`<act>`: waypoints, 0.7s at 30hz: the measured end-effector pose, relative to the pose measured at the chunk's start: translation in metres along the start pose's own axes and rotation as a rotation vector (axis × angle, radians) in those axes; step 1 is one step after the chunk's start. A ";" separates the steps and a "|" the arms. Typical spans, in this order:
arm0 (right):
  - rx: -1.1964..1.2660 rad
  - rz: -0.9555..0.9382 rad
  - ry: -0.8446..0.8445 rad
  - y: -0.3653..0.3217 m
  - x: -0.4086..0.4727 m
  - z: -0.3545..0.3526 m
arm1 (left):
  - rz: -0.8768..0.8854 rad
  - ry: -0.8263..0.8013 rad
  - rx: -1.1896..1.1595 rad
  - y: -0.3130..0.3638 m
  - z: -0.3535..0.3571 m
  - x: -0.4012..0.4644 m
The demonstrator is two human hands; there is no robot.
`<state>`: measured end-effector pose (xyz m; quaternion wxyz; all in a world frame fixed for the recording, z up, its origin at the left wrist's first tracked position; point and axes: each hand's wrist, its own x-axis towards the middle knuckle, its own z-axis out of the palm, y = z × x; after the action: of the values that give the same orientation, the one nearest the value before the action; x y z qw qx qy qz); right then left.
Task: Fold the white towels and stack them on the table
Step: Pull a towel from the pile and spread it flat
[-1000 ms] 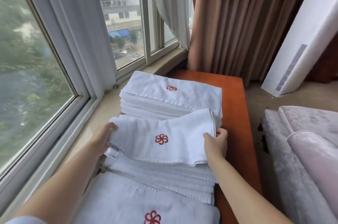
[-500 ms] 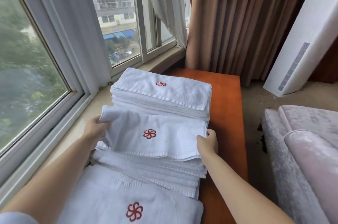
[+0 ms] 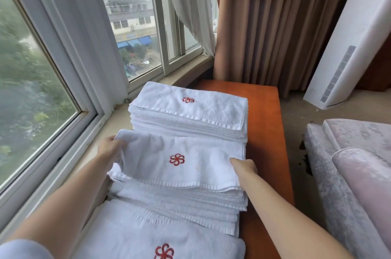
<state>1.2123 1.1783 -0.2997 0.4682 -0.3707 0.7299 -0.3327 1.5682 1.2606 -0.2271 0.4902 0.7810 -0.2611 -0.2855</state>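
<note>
Your left hand (image 3: pixel 110 148) and right hand (image 3: pixel 245 168) pinch the ends of a folded terry towel (image 3: pixel 179 159), soft and ribbed-hemmed, with fingers curled on its edges atop the middle stack (image 3: pixel 179 201). A taller stack (image 3: pixel 190 114) sits behind on the glossy orange surface (image 3: pixel 264 127), beside the window sill (image 3: pixel 118 119).

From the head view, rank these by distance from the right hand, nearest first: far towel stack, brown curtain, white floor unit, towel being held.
1. Towel being held: the right hand grips its right edge.
2. Far towel stack: just beyond, on the wooden table.
3. Brown curtain: behind the table.
4. White floor unit: far right; close to the curtain's rank, hard to separate.
</note>
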 end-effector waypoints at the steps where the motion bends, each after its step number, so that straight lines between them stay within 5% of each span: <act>1: 0.028 -0.030 0.019 -0.003 0.001 0.002 | 0.003 -0.025 -0.067 0.003 -0.002 0.007; 6: 0.195 -0.182 0.162 -0.005 -0.006 0.011 | 0.010 0.000 -0.300 0.009 -0.005 0.040; 11: -0.217 0.037 0.143 0.020 -0.007 0.003 | -0.168 -0.150 0.112 -0.026 -0.005 0.066; 16: -0.205 -0.239 0.389 0.005 -0.009 -0.004 | -0.273 -0.364 0.267 -0.015 -0.019 0.091; 21: -0.416 0.038 0.284 0.022 -0.013 0.003 | -0.160 -0.346 0.518 -0.023 -0.010 0.097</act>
<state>1.2140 1.2005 -0.3135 0.2807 -0.3948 0.8480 -0.2153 1.6456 1.2086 -0.2627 0.1994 0.8377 -0.3424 -0.3759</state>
